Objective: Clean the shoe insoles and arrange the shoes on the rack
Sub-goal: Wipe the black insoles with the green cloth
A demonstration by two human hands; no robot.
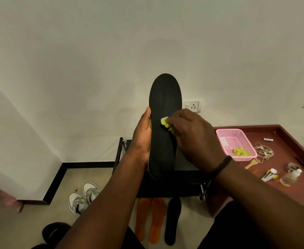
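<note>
I hold a black insole (164, 112) upright in front of me, toe end up. My left hand (141, 139) grips its left edge, thumb along the rim. My right hand (192, 139) pinches a small yellow-green cloth (164, 121) against the insole's face near the middle. Below, the black shoe rack (183, 178) stands against the wall. On the floor before it lie two orange insoles (150, 219) and another black insole (172, 220). A pair of grey-white sneakers (83, 196) sits to the left of the rack.
A maroon table (282, 133) at right carries a pink basket (235, 142) holding another yellow cloth, a tangled white cable (264, 151), a wooden fork and small bottles (291, 174). A wall socket (193, 106) is behind the insole. A dark shoe (55, 231) lies at bottom left.
</note>
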